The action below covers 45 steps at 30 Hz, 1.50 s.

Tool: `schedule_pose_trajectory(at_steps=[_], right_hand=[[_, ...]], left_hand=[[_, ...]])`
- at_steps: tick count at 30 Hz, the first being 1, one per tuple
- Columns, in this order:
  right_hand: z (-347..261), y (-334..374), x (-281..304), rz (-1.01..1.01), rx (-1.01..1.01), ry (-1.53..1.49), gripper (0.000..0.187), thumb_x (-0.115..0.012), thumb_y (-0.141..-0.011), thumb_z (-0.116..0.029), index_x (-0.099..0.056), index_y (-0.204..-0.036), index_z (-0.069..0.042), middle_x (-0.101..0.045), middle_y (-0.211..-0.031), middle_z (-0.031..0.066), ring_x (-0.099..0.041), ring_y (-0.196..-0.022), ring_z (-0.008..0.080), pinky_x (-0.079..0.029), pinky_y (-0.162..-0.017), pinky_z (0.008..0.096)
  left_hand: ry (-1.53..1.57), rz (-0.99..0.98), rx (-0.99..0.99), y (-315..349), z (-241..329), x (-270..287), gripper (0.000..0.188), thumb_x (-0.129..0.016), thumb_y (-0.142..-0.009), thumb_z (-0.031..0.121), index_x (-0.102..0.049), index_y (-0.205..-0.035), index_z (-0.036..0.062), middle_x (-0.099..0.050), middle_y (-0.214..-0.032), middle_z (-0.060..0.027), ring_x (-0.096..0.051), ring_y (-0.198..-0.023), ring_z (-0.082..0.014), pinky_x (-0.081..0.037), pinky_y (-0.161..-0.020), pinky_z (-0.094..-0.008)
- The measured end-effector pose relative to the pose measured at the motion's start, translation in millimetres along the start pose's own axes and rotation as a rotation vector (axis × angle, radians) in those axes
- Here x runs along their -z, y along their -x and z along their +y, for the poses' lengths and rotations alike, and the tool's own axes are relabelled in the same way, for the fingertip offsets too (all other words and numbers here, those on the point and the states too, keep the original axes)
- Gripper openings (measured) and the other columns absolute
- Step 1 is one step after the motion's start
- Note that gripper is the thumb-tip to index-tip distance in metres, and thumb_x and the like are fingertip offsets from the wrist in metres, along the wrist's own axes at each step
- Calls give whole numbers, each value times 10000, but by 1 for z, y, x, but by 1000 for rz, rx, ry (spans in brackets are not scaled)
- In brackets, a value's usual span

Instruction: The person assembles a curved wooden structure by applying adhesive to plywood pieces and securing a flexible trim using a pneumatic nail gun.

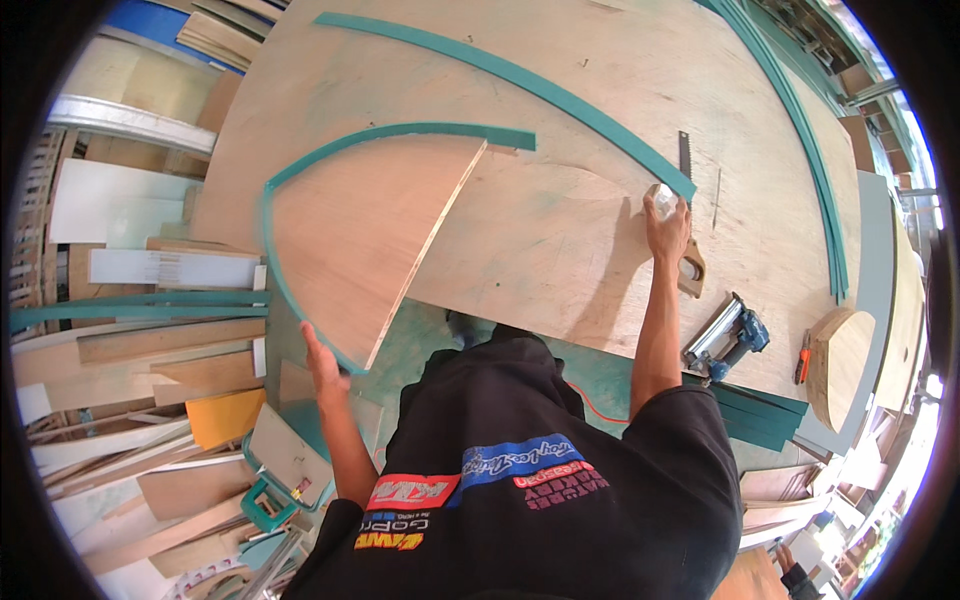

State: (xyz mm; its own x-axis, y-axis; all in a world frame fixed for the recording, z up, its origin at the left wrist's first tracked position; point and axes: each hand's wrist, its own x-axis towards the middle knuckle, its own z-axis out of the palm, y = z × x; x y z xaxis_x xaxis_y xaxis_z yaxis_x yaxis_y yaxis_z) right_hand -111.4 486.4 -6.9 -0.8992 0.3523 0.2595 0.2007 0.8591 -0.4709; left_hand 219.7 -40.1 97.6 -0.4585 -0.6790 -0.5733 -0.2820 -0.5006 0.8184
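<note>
A wooden panel (370, 225) with curved sides and one straight edge lies at the left of the worktable. A green strip (268, 225) runs round its curved edge and sticks out past the top corner. My left hand (323, 362) is open, its fingers stretched along the strip at the panel's near end. My right hand (668, 232) is closed around a small whitish thing (662, 198), whose kind I cannot make out. Beside that hand ends a long loose green strip (500, 70). A handsaw (691, 270) lies next to it, partly hidden by the hand.
A blue and silver nail gun (735, 340) lies at the table's near right, with an orange-handled tool (803, 358) and a curved wooden piece (838, 365) beyond. More green strips (800, 120) line the right side. Wood offcuts (150, 350) are piled at the left.
</note>
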Motion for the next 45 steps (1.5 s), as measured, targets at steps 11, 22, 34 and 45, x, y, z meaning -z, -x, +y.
schedule_pose_trajectory(at_steps=[11, 22, 34, 45], right_hand=[[-79, 46, 13, -702, -35, -1175, 378, -479, -973, -105, -582, -1320, 5, -714, -959, 106, -652, -799, 148, -509, -719, 304], [-219, 73, -100, -986, -511, -1261, 471, -623, -999, -445, -615, -1177, -9, -570, -777, 10, -540, -585, 115, -463, -509, 302], [-237, 57, -148, -906, -624, -1390, 347, -672, -965, -381, -632, -919, -39, -564, -655, 44, -556, -510, 163, -458, -452, 328], [-240, 45, -151, -971, -691, -1350, 371, -684, -957, -414, -618, -925, -51, -541, -683, 22, -527, -515, 155, -465, -465, 321]], left_hand=[[74, -117, 5, -3, 5, 0, 757, -373, -1046, 598, -337, -1529, 17, -456, -1517, -123, -490, -1341, -277, -407, -1109, -407], [98, -128, 61, 17, 43, -20, 691, -459, -1024, 588, -447, -1448, 42, -584, -1366, -95, -612, -1191, -240, -537, -925, -384], [92, -154, 18, 7, 45, -10, 680, -452, -1041, 545, -417, -1480, 27, -552, -1424, -96, -578, -1244, -246, -482, -1022, -370], [40, -73, 33, 7, 47, -9, 700, -479, -1027, 552, -409, -1484, 27, -552, -1419, -127, -588, -1236, -256, -502, -999, -382]])
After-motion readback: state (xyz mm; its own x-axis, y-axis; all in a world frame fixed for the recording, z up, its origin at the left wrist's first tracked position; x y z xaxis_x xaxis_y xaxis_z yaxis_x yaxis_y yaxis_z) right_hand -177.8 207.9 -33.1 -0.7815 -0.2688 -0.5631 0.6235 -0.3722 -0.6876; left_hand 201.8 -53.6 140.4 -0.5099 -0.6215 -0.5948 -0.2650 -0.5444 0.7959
